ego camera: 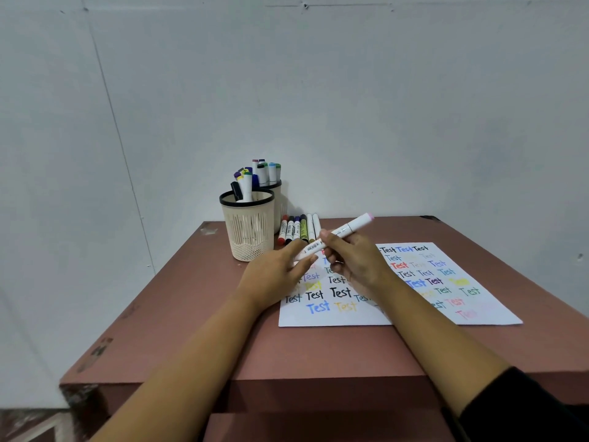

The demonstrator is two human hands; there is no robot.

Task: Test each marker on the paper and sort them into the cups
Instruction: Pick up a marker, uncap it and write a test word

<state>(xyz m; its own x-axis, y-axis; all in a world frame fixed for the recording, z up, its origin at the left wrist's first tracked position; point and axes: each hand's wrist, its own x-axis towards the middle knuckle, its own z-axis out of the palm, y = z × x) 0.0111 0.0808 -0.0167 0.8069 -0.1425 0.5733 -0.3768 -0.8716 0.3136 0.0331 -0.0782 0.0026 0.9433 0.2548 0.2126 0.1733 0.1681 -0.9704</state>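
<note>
A pink-capped white marker (347, 228) is held above the far-left part of the paper (414, 314). The right hand (350, 260) grips its barrel and the left hand (274, 275) pinches its lower end. A sharp tug there could jerk the left hand into the nearby mesh cup (251, 237) or scatter the row of markers (298, 229) beside it.

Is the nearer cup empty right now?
No, the nearer cup holds a black marker and a white-bodied marker that stick up past its rim.
</note>
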